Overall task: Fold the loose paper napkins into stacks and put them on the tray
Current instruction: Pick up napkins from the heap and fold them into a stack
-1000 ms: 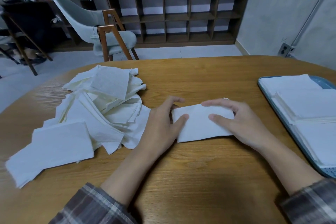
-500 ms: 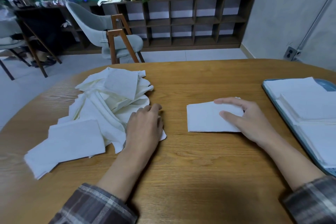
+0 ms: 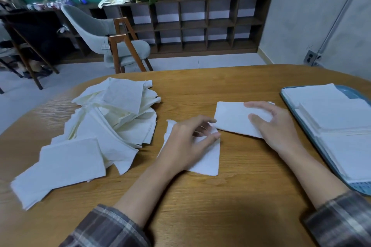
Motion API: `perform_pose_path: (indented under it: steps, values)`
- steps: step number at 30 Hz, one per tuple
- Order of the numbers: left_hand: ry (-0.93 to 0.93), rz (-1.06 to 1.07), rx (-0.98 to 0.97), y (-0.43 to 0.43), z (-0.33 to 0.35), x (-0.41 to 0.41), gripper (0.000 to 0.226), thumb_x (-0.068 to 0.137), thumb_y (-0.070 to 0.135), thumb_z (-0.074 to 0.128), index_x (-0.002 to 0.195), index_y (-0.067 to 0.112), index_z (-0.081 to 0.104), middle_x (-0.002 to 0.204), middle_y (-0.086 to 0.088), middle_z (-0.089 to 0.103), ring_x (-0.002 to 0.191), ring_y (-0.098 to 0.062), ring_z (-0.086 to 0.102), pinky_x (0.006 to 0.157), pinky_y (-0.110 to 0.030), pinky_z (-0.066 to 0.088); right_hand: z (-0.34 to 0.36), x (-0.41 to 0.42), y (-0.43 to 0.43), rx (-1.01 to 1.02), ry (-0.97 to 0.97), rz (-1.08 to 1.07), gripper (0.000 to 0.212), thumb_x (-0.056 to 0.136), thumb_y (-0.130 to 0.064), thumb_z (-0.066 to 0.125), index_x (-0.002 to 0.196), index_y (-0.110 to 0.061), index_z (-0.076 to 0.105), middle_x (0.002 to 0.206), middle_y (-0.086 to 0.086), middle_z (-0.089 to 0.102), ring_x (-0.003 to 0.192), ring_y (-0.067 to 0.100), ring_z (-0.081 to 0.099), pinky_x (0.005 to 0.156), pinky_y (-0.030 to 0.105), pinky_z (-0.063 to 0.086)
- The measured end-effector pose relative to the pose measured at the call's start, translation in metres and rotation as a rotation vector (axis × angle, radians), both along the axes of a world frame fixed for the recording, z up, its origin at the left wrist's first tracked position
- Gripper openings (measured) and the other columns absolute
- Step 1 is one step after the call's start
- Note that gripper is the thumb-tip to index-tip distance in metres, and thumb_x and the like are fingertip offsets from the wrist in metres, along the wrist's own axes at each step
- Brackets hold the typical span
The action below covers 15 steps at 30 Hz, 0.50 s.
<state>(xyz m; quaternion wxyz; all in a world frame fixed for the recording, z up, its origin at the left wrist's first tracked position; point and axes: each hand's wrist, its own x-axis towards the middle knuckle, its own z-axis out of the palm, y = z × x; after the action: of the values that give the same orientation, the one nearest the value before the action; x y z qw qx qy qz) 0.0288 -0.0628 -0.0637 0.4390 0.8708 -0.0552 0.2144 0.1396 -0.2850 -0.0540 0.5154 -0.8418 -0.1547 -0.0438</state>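
Wooden table (image 3: 241,196): loose pile (image 3: 112,118) toward its left edge; my left hand (image 3: 186,142) pinches a fresh napkin (image 3: 206,158) mid-table, right hand (image 3: 275,124) presses loosely spread fingers (image 3: 259,104) on the folded napkin (image 3: 230,118), tray (image 3: 346,91) at the right edge. Dragging could tear or unfold thin paper, I judge.

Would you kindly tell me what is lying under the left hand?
A loose white napkin lies on the table under the left hand, whose fingers pinch its far edge. The hand covers its middle, so any crease there cannot be seen.
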Motion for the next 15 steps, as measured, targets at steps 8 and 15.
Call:
perform_pose_path:
  steps: [8, 15]
  values:
    - [0.162, 0.162, 0.26, 0.033, 0.004, -0.005, 0.029, 0.089, 0.008, 0.063, 0.112, 0.023, 0.074, 0.118, 0.011, 0.069, 0.094, -0.006, 0.061, 0.081, -0.024, 0.043, -0.003, 0.001, 0.001, 0.017, -0.001, 0.035, 0.03, 0.099, -0.011, 0.066, 0.115, -0.034, 0.078, 0.123, -0.024, 0.07, 0.127, 0.0, 0.056, 0.094, 0.004, 0.032]
    - [0.222, 0.16, 0.254, 0.031, 0.006, -0.008, 0.017, 0.093, 0.04, 0.074, 0.104, 0.027, 0.076, 0.128, 0.012, 0.068, 0.122, -0.003, 0.058, 0.101, -0.027, 0.044, -0.003, 0.001, 0.001, 0.091, -0.004, -0.013, 0.033, 0.099, -0.01, 0.064, 0.114, -0.037, 0.077, 0.127, -0.021, 0.071, 0.128, 0.0, 0.056, 0.093, 0.006, 0.035]
